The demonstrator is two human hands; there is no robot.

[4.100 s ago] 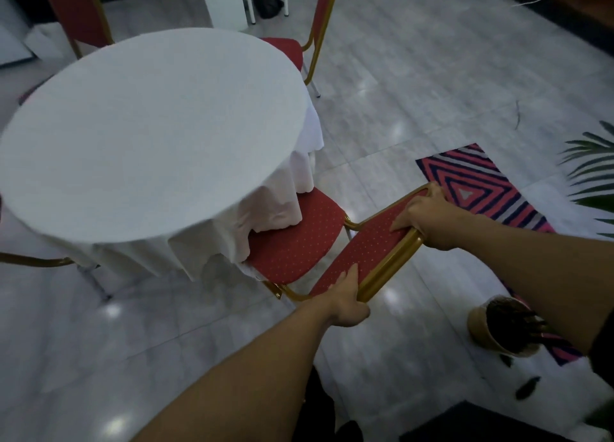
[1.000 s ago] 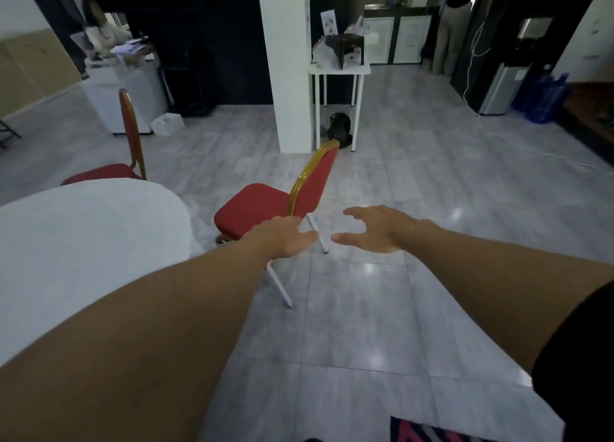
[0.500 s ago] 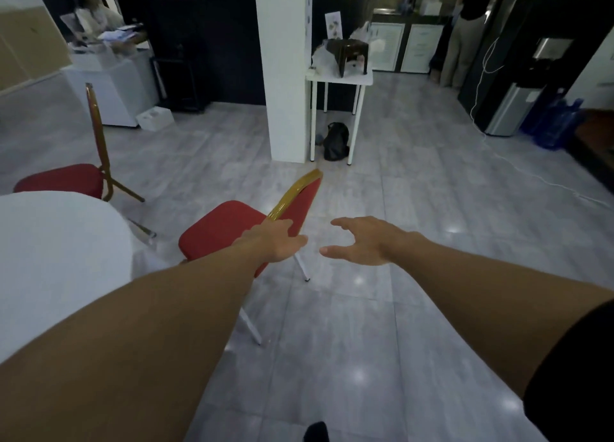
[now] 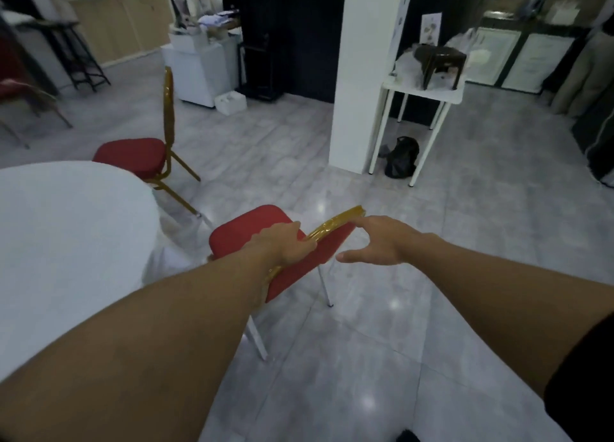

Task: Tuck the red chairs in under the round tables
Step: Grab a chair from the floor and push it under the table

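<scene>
A red chair [image 4: 246, 230] with a gold frame stands on the tiles just right of the round table [image 4: 66, 242], its seat clear of the white cloth. My left hand [image 4: 285, 244] rests on the gold top rail of its backrest, fingers curled over it. My right hand [image 4: 382, 242] hovers open at the rail's right end, fingertips close to it but apart. A second red chair [image 4: 139, 156] stands behind the table, its seat near the table's far edge.
A white pillar [image 4: 358, 76] and a small white side table [image 4: 422, 89] stand ahead, with a black bag [image 4: 400, 157] on the floor beneath. White cabinets [image 4: 199, 66] are at the back left. Open grey tile floor lies to the right.
I have come closer to the chair. My left hand has settled onto its backrest rail, and my right hand has reached nearer to the rail's right end.
</scene>
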